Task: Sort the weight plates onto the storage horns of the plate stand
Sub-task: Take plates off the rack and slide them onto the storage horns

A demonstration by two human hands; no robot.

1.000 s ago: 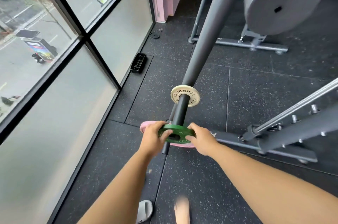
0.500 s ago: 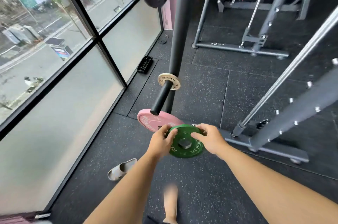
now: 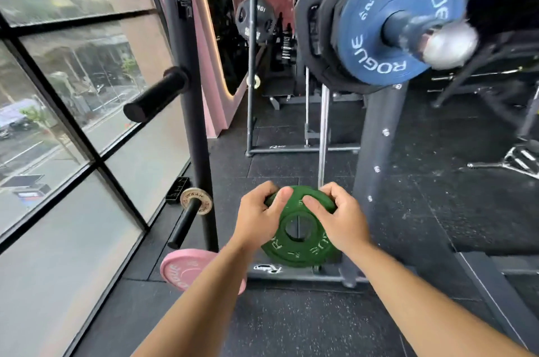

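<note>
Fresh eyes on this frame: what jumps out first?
The green plate at centre draws the eye first, with the left hand and right hand gripping its upper rim. Next is the big blue ROGUE plate on a bar end at upper right, blurred. At left, the stand has a bare upper horn, a small tan plate on the lower horn, and a pink plate down by its base.

I hold the green plate upright before me, its face and centre hole toward me. My left hand and right hand grip its upper rim. On the plate stand's post, the upper horn juts out leftward. The lower horn carries a small tan plate near the post. A pink plate sits low by the post's foot. Up right, a blurred blue plate hangs in front of black plates.
</note>
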